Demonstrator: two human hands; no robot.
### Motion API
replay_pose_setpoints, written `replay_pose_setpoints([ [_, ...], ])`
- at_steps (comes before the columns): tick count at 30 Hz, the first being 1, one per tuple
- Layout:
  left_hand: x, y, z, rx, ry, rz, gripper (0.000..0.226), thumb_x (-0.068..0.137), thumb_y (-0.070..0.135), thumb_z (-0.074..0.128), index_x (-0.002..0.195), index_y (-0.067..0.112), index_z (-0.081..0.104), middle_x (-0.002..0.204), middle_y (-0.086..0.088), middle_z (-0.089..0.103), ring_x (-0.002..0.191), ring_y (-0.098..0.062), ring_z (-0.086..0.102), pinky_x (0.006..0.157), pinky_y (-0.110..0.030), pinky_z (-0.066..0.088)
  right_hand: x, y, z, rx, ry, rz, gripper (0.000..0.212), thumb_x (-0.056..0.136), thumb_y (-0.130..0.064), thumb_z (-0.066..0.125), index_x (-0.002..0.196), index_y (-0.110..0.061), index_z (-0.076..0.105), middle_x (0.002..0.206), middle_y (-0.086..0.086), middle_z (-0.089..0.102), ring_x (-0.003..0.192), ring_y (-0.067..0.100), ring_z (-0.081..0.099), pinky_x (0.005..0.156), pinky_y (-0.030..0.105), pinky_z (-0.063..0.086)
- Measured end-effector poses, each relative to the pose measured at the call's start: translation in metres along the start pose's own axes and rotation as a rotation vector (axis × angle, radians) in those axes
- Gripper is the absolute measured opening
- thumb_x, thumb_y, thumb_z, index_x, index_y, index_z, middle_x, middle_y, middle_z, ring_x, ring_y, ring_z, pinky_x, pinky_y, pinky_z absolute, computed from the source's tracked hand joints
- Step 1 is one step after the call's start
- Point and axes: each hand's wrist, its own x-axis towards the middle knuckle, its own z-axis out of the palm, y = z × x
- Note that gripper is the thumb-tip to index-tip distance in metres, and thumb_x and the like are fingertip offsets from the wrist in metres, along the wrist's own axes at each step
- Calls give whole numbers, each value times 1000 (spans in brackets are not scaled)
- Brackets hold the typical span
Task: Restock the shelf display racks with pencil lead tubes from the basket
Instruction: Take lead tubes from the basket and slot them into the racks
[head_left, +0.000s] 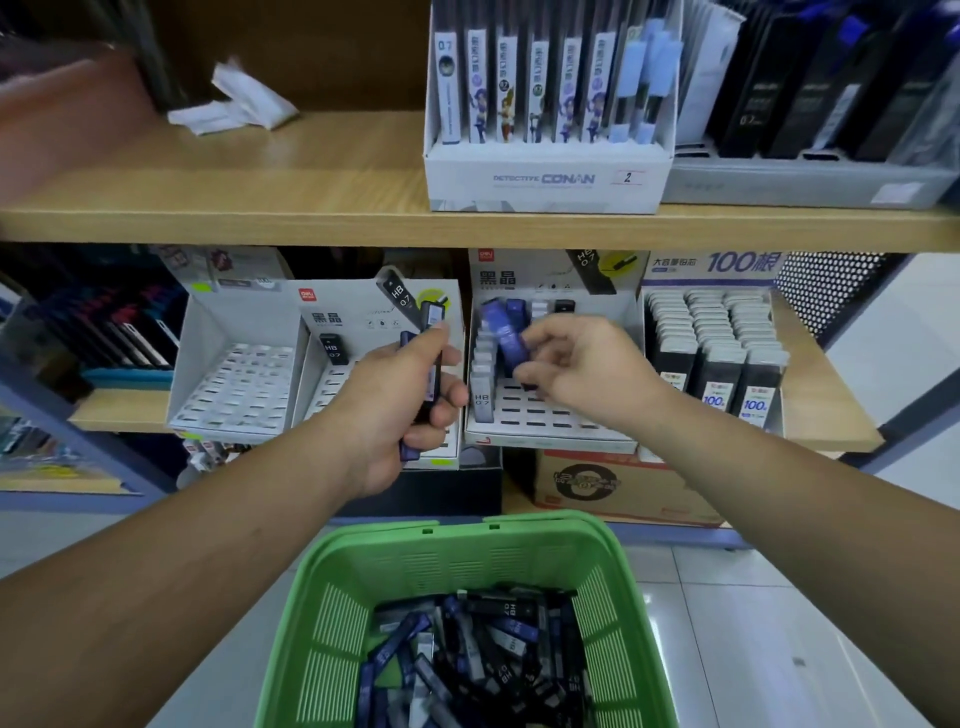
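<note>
The fingers (540, 347) of our right hand (587, 374) pinch a blue plastic pencil lead tube (506, 332), tilted over the white slotted cardboard display rack (545, 418). Grey tubes (480, 384) stand in the rack just left of these fingers. Further left, our left hand (400, 410) grips a bundle of blue and black tubes (434, 358) upright. Below both hands sits the green plastic basket (322, 582), with loose tubes (493, 649) heaped inside.
</note>
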Motion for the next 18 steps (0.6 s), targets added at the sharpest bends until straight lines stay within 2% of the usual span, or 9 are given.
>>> replay_pose_setpoints([
  [2,1,-1,-2,12,10,-21,19,105,29,49,105,10,52,67,-13,63,46,-16,40,34,-19,17,-1,7,-4,281,51,203,12,92,-4,74,92,-11,64,77,10,73,75,27,75,78,47,63],
  [5,-5,-5,-2,132,-18,-30,15,105,21,50,106,6,53,83,-19,76,51,-19,55,35,-19,19,1,16,-2,369,107,297,9,95,-7,71,91,-12,65,82,8,72,80,26,74,82,43,64],
  [7,-9,-7,-1,213,-26,-31,21,107,27,54,115,8,57,93,-17,79,63,-24,70,37,-18,20,4,19,4,358,143,299,5,93,-11,74,97,-12,70,89,7,72,79,20,70,69,28,62],
  [9,-11,-6,-2,259,-14,-35,26,108,37,53,120,15,57,95,-13,80,70,-27,76,37,-17,20,9,21,11,309,173,287,6,90,-14,78,94,-15,74,90,6,73,75,15,67,57,20,54],
  [11,-10,-4,-4,288,-5,-25,28,108,41,51,120,16,56,93,-12,80,55,-23,69,37,-17,21,15,25,19,252,173,264,9,88,-14,81,86,-20,74,85,3,75,71,12,67,59,21,52],
  [13,-9,-3,-5,319,-9,-11,29,108,40,51,119,14,57,91,-14,79,42,-18,52,37,-18,21,21,30,24,189,167,233,9,87,-15,81,83,-20,75,80,-1,74,67,8,66,65,22,50],
  [15,-8,-5,-6,334,-34,-11,29,107,36,53,119,11,58,91,-16,79,41,-16,43,37,-17,20,23,34,26,127,161,194,10,87,-16,81,82,-22,75,75,-6,72,65,5,63,67,20,47],
  [18,-9,-8,-9,305,-65,-27,22,105,20,57,119,3,62,98,-20,77,49,-14,51,37,-19,18,24,37,24,59,138,161,16,87,-17,82,75,-25,73,73,-6,71,67,6,62,69,20,48],
])
